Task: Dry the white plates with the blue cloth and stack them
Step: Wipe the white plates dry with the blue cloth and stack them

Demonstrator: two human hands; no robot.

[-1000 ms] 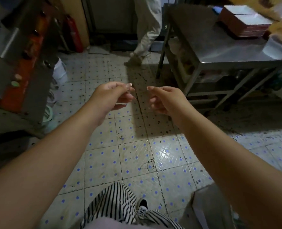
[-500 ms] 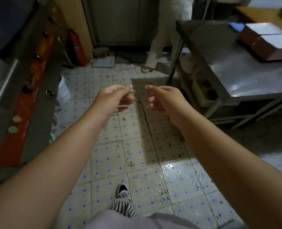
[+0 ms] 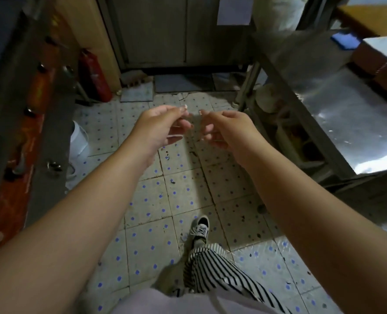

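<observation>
— On the far right, at the back of the steel table (image 3: 351, 123), lies something blue (image 3: 345, 41), maybe the cloth; no white plates show.

— Handling?

— I'd judge plates hard, slick when wet, breakable: hold by the rim. Cloth: soft, grab anywhere.

— Hands?

— Left hand (image 3: 158, 128) and right hand (image 3: 227, 129) raised over the tiled floor (image 3: 188, 191), fingers loosely curled, holding nothing, near each other but apart.

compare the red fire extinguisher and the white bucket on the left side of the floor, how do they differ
The red fire extinguisher is tall and narrow; the white bucket is squat and wide. The extinguisher stands farther back, against the wooden panel, while the bucket sits nearer, beside the steel counter. The extinguisher is red, the bucket white. Both stand upright on the dotted tile floor, untouched by either hand.
</observation>
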